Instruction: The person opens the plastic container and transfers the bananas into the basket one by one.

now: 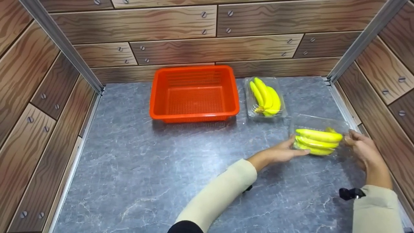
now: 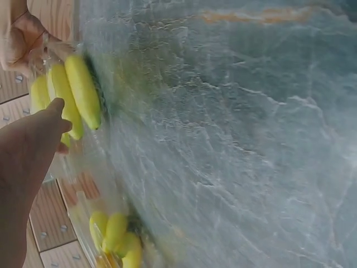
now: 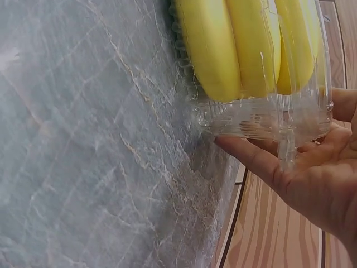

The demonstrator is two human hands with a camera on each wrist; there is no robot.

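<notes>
Both hands hold a clear plastic box (image 1: 302, 121) at the right of the table, one at each end. Several yellow bananas (image 1: 318, 135) lie side by side inside it. My left hand (image 1: 284, 152) grips the left end, its thumb across the near corner; in the left wrist view that thumb overlaps the bananas (image 2: 83, 92). At the opposite end, my right hand (image 1: 364, 147) grips the box's short side. The right wrist view shows the box end (image 3: 245, 120) between the fingers and thumb of the right hand (image 3: 318, 173).
A second clear box (image 1: 282, 97) with bananas (image 1: 266, 95) stands behind and left of the held one. Left of that sits an orange-red plastic basket (image 1: 194, 117) against the back wall. Wood-patterned panels (image 1: 174, 24) enclose the grey marbled table (image 1: 129, 168) on three sides.
</notes>
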